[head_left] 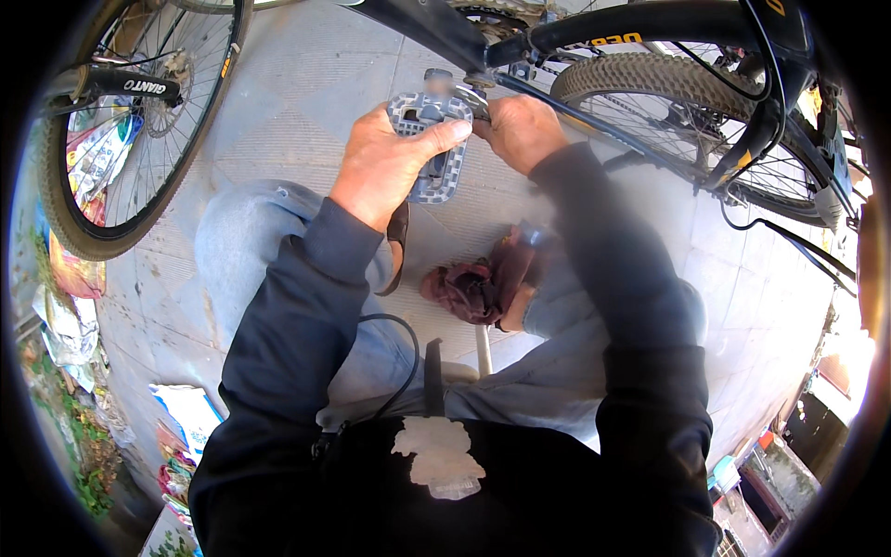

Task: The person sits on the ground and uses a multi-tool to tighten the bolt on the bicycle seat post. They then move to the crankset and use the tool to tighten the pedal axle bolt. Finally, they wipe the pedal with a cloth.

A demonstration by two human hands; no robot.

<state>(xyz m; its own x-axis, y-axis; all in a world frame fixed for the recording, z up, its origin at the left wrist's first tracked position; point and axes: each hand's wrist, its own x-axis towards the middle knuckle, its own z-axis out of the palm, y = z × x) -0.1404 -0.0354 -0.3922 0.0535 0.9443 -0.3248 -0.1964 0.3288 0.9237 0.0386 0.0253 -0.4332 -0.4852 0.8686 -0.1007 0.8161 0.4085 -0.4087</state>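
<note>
My left hand is wrapped round a grey, block-patterned bicycle pedal, with the thumb laid across its face. Just to the right, my right hand is closed near the pedal's far right corner. Its fingertips pinch a small dark metallic part, which my fingers mostly cover; I cannot make out its kind. Right behind the pedal is the lower part of a black bicycle frame. Between my knees, a dark maroon cloth lies bunched against my right foot.
The bicycle's knobby-tyred wheel and black fork stand at the far right. Another bicycle wheel stands at the left. Plastic bags and plants line the left edge. Grey floor tiles lie beneath.
</note>
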